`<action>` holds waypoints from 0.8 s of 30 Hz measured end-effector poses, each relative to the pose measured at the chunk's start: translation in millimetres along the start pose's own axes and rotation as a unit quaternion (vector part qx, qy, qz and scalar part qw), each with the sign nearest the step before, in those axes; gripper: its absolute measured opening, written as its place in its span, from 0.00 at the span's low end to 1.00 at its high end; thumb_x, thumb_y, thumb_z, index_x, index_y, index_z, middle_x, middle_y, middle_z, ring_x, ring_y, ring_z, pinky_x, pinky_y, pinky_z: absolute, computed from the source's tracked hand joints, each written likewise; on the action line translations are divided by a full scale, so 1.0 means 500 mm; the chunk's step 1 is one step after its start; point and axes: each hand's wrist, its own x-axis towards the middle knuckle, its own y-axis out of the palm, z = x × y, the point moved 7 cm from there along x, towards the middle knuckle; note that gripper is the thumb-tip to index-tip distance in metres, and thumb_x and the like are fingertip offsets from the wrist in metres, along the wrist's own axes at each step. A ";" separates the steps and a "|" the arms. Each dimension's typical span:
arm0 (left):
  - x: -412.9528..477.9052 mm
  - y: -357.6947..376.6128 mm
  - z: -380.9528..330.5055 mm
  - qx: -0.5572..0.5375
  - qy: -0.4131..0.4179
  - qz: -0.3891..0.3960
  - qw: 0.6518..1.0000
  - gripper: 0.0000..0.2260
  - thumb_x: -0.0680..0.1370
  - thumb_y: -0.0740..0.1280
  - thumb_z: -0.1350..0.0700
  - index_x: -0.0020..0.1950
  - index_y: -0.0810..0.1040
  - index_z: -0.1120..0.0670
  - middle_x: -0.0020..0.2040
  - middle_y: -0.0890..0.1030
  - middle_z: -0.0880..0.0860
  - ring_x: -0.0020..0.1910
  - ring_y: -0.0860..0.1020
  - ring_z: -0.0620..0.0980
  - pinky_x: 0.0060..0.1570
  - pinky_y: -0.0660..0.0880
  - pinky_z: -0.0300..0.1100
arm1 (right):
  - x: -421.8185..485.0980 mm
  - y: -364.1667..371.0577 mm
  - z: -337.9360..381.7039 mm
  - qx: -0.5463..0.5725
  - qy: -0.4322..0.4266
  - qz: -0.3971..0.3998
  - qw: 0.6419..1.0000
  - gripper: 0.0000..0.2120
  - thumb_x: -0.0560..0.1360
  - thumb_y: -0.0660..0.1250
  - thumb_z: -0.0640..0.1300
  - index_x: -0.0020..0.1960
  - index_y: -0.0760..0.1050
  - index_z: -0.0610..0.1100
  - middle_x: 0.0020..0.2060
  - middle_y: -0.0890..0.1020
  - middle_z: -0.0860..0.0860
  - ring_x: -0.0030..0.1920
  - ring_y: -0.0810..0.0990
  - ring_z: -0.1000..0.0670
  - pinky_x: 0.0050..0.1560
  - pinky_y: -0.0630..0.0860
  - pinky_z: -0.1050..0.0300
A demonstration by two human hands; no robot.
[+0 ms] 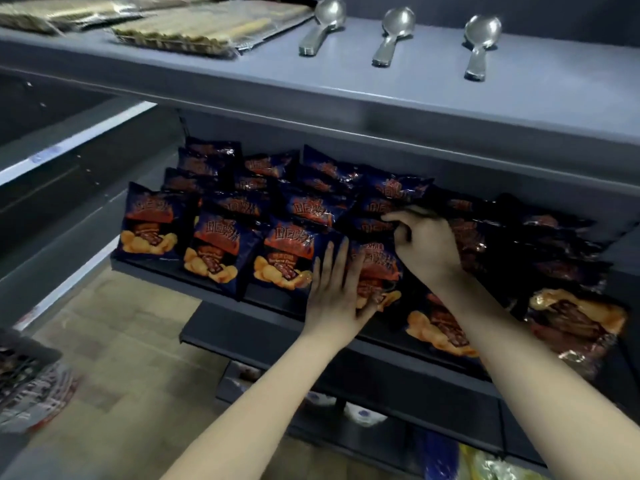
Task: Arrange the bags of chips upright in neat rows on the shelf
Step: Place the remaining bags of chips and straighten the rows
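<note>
Several dark blue chip bags with orange print fill the dark shelf (266, 303). On the left they stand upright in rows, such as the front-left bag (150, 225). On the right, bags lie flat, one (576, 320) near the shelf's front edge. My left hand (334, 292) lies with straight fingers against the front of an upright bag (379, 268) in the fourth row. My right hand (427, 242) reaches just behind it, and its curled fingers pinch the top edge of a bag (374, 225) in that row.
A grey upper shelf (450, 98) overhangs the chips and carries three metal ladles (481, 46) and packaged flat mats (194, 29). A lower shelf (381, 386) sticks out below. A basket (27, 382) sits at the lower left on the floor.
</note>
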 end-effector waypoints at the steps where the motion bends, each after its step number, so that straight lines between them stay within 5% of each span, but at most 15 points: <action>1: 0.000 -0.006 0.004 -0.005 0.012 -0.003 1.000 0.34 0.76 0.56 0.39 0.76 0.52 0.54 0.77 0.50 0.58 0.76 0.45 0.58 0.73 0.47 0.56 | -0.007 0.010 0.015 0.002 -0.002 -0.003 1.000 0.16 0.71 0.61 0.31 0.51 0.82 0.43 0.50 0.83 0.45 0.50 0.81 0.42 0.47 0.80 0.50; 5: -0.003 -0.051 0.041 -0.020 0.070 -0.031 0.997 0.30 0.75 0.59 0.46 0.74 0.60 0.56 0.76 0.54 0.59 0.76 0.48 0.59 0.71 0.52 0.60 | -0.020 0.054 0.072 0.006 0.019 -0.011 1.000 0.16 0.70 0.57 0.35 0.48 0.82 0.43 0.50 0.83 0.47 0.52 0.80 0.42 0.54 0.78 0.48; 8: -0.010 -0.108 0.121 -0.016 0.080 -0.061 0.995 0.29 0.73 0.61 0.49 0.73 0.61 0.55 0.76 0.54 0.59 0.75 0.48 0.61 0.71 0.48 0.60 | -0.029 0.085 0.121 0.020 0.060 -0.012 0.998 0.17 0.70 0.60 0.30 0.52 0.82 0.43 0.55 0.81 0.47 0.60 0.76 0.44 0.62 0.70 0.56; 10: -0.026 -0.148 0.197 -0.013 0.060 -0.081 0.995 0.29 0.72 0.62 0.49 0.72 0.61 0.55 0.75 0.55 0.59 0.74 0.49 0.62 0.70 0.44 0.60 | -0.043 0.117 0.171 0.053 0.083 -0.002 0.995 0.18 0.70 0.62 0.28 0.53 0.81 0.42 0.58 0.79 0.46 0.63 0.74 0.45 0.63 0.68 0.58; 13: -0.056 -0.201 0.339 -0.029 0.001 -0.129 0.991 0.27 0.73 0.61 0.48 0.70 0.62 0.56 0.73 0.58 0.60 0.72 0.54 0.64 0.69 0.52 0.65 | -0.064 0.193 0.261 0.096 0.084 0.047 0.991 0.17 0.73 0.62 0.31 0.58 0.79 0.42 0.61 0.76 0.44 0.64 0.74 0.44 0.65 0.71 0.51; 17: -0.083 -0.245 0.528 -0.046 -0.118 -0.153 0.980 0.30 0.71 0.60 0.44 0.70 0.63 0.57 0.72 0.61 0.63 0.71 0.56 0.66 0.66 0.55 0.69 | -0.085 0.326 0.341 0.163 0.169 0.171 0.957 0.23 0.79 0.60 0.46 0.73 0.62 0.49 0.69 0.69 0.46 0.66 0.71 0.45 0.62 0.70 0.58; 21: -0.106 -0.218 0.604 -0.015 -0.173 -0.074 0.982 0.37 0.71 0.56 0.36 0.72 0.62 0.58 0.75 0.57 0.62 0.72 0.53 0.68 0.68 0.45 0.65 | -0.094 0.375 0.376 0.192 0.249 0.066 0.947 0.31 0.75 0.67 0.47 0.74 0.59 0.47 0.70 0.63 0.47 0.64 0.71 0.46 0.54 0.69 0.66; 24: -0.117 -0.175 0.620 -0.002 -0.184 -0.001 0.983 0.40 0.70 0.52 0.32 0.74 0.60 0.57 0.76 0.54 0.63 0.72 0.50 0.71 0.68 0.47 0.67 | -0.096 0.390 0.389 0.202 0.265 0.004 0.943 0.33 0.73 0.71 0.46 0.73 0.59 0.45 0.70 0.63 0.46 0.68 0.67 0.47 0.59 0.65 0.66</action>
